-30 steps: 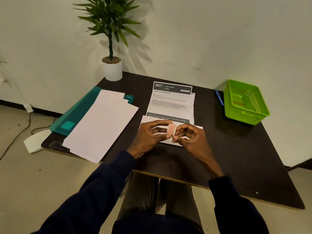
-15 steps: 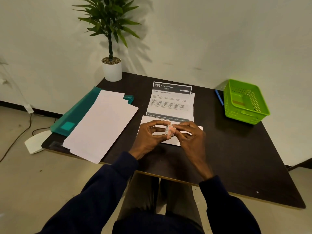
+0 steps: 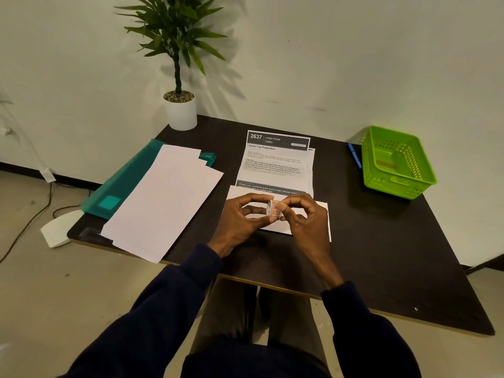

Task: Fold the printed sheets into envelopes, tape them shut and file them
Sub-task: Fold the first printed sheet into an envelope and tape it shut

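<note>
A small roll of tape (image 3: 273, 208) with a pinkish core sits between both hands above a folded white sheet (image 3: 297, 226). My left hand (image 3: 242, 219) pinches the roll from the left with thumb and fingers. My right hand (image 3: 305, 216) holds it from the right, fingertips at its rim. A printed sheet (image 3: 275, 159) headed "2637 Living Room" lies just behind the hands, its lower part folded under the white sheet. A stack of blank white sheets (image 3: 163, 203) lies to the left, on a teal folder (image 3: 122, 181).
A green plastic basket (image 3: 395, 162) stands at the table's back right, with a blue pen (image 3: 354, 155) beside it. A potted plant (image 3: 180, 110) occupies the back left corner. The dark table (image 3: 381, 255) ends near my knees. A cable runs on the floor at left.
The tape roll has turned from face-on to edge-on between my fingers. My right hand's fingers have closed further over it. Both hands stay in the same spot.
</note>
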